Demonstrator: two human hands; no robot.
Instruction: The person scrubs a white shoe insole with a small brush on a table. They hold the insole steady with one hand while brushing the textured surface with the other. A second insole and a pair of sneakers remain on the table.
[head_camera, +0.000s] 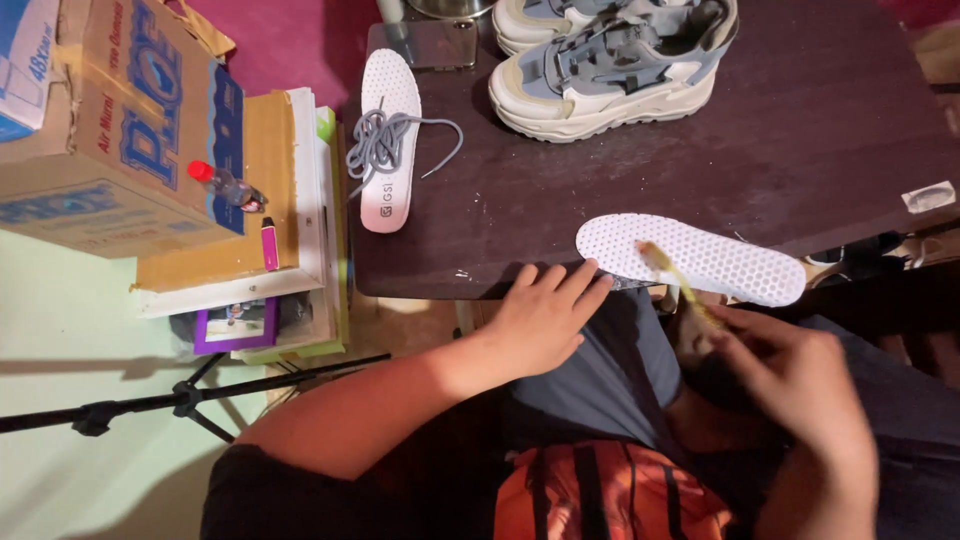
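Two hands worked low-centre: left hand (545, 318) lay flat, pinning white insole (690, 258) at desk (800, 150) edge; right hand (800, 385) gripped yellow brush (672, 275). Risk: overhanging insole could slip off w/ hard strokes.

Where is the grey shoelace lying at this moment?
In the head view, the grey shoelace lies bunched on the white insole at the dark table's left end, beside the phone.

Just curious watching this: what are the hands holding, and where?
Right hand grips a yellowish brush by its handle; left hand presses the white insole at its end.
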